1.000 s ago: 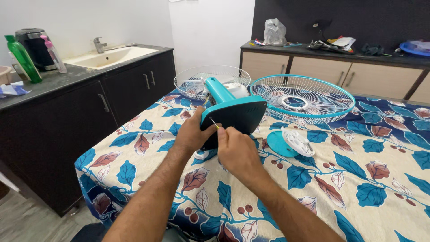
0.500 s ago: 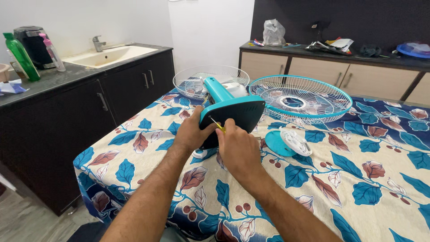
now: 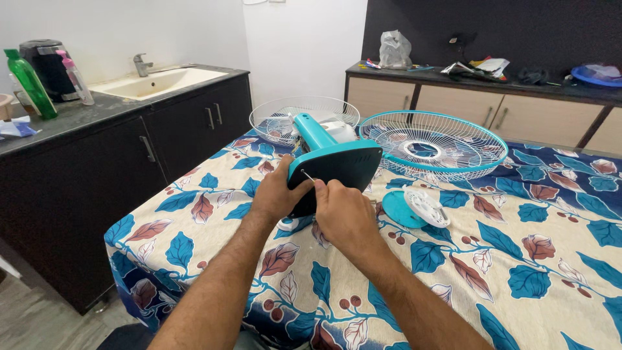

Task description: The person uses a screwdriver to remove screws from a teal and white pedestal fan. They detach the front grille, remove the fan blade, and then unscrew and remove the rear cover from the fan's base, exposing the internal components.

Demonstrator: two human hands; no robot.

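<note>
A teal fan base (image 3: 340,165) stands tipped on its edge on the leaf-patterned cloth, its dark underside facing me and its teal neck (image 3: 313,131) running back toward a white motor housing (image 3: 337,130). My left hand (image 3: 277,193) grips the base's left edge. My right hand (image 3: 343,214) holds a thin screwdriver (image 3: 307,175), its metal tip set against the underside near the left rim.
Two wire fan guards lie behind: a white one (image 3: 285,116) and a teal-rimmed one (image 3: 433,141). A teal disc with a white round part (image 3: 414,207) lies to the right. A dark counter with a sink (image 3: 155,81) and bottles (image 3: 29,84) runs along the left; a cluttered sideboard (image 3: 492,97) stands behind.
My right hand has twisted slightly on the screwdriver, whose yellow handle part is now hidden by my fingers. The fan base and my left hand stay put.
</note>
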